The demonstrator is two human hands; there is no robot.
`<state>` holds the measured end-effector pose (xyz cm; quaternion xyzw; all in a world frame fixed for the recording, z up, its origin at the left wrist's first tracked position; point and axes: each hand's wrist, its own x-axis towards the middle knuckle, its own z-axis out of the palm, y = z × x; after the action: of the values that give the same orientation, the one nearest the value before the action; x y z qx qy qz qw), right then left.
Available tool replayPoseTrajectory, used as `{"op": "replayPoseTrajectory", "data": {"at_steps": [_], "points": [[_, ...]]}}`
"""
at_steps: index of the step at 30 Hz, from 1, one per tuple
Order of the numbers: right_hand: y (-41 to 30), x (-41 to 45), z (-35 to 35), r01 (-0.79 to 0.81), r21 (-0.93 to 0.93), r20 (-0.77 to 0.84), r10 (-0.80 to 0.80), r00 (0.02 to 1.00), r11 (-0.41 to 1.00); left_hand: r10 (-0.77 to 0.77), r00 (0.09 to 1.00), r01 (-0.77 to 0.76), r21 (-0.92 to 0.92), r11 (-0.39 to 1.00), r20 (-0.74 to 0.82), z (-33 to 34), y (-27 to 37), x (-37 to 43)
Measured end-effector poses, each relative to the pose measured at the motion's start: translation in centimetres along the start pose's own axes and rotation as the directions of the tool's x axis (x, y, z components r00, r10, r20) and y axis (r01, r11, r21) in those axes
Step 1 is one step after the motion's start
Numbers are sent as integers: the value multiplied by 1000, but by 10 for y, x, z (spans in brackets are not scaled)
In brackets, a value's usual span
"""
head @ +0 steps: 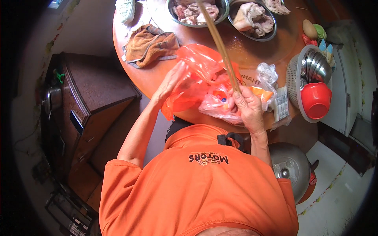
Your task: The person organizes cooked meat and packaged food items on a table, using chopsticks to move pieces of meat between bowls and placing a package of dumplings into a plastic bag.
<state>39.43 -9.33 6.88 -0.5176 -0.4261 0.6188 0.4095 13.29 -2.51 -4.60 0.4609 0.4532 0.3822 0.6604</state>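
My right hand [249, 104] grips a pair of long wooden chopsticks [220, 41], which point away from me over the table. My left hand [175, 76] touches a translucent red plastic bag [200, 63]; its fingertips are partly behind the film, so its grip is unclear. Close below my right hand lies a clear plastic bag [214, 106] with small colored things inside. To the right of that hand are an orange-and-white packet [262, 93] and a crumpled clear bag [267, 73]. Everything rests on a round wooden table [165, 82].
Ahead stand metal bowls of raw meat, one bowl [224, 17] left of another [274, 32]. An orange cloth [152, 45] lies at left. A plastic colander [292, 67] with metal bowls and a red bowl [316, 100] is at right. A dark-topped cabinet [94, 76] stands left.
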Motion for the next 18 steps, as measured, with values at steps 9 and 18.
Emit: {"op": "replayPoseTrajectory", "data": {"at_steps": [9,18], "points": [[1,46,109,-70,100,3,71,998,992,67,991,-25,332,943,-114,-76,52,-4],[2,77,157,-15,63,-59,19,998,998,-28,997,32,-54,998,73,-60,108,0]]}}
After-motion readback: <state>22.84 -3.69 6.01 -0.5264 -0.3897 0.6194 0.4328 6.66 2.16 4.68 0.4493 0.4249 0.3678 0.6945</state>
